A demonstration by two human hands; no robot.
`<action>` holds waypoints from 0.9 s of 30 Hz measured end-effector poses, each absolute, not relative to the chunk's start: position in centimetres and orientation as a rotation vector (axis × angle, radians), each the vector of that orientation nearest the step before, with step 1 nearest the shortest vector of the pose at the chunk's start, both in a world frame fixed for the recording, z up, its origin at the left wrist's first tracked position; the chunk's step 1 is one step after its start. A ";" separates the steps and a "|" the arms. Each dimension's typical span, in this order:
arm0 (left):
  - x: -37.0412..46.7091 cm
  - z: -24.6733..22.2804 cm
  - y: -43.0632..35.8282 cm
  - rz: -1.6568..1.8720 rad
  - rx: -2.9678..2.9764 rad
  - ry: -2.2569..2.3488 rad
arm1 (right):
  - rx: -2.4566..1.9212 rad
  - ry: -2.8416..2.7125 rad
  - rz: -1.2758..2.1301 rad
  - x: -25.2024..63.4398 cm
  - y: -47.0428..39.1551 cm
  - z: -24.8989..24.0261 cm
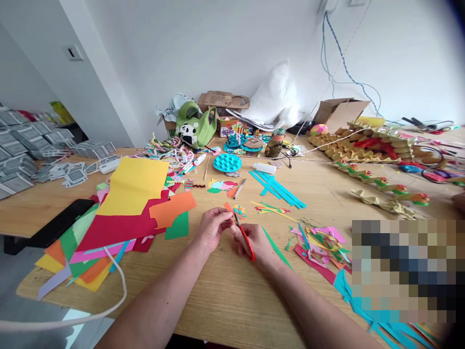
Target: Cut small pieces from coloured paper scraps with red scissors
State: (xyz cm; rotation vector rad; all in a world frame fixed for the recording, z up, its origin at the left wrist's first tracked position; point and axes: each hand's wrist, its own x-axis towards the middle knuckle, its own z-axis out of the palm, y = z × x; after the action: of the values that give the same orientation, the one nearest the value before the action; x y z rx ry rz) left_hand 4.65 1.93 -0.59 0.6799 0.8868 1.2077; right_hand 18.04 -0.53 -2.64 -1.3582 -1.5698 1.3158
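Red-handled scissors (247,241) are in my right hand (251,238), their blades pointing up and left toward my left hand (214,227). Between the fingertips of my left hand is a small orange paper piece (228,207), right beside the blades. Just beyond the hands lies a little pile of tiny coloured paper bits (240,212). Thin coloured strips (271,209) rest to the right of that pile. A green paper strip (274,246) runs partly behind my right wrist. Both hands are closed and close together above the wooden table (218,295).
Coloured paper sheets (134,186) are stacked at the left, with a white cable (121,276) over them. Paper scraps (323,247) lie right. Farther back are blue strips (278,188), a pen (239,189), a blue plate (227,163), a jar (275,144) and egg cartons (363,145).
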 end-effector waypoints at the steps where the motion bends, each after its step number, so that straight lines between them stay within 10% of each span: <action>1: 4.6 -0.6 1.9 1.203 0.686 0.893 | -1.358 -1.572 1.315 18.0 -0.5 -2.6; 27: 4.4 -0.5 2.1 1.167 0.813 0.985 | -1.421 -1.604 1.340 18.4 -0.3 -2.2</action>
State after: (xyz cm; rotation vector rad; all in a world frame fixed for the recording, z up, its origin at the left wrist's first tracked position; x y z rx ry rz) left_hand 4.41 2.07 -0.50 0.8128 0.9852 1.1668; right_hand 18.40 -0.32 -2.24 -1.4210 -1.6042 1.3399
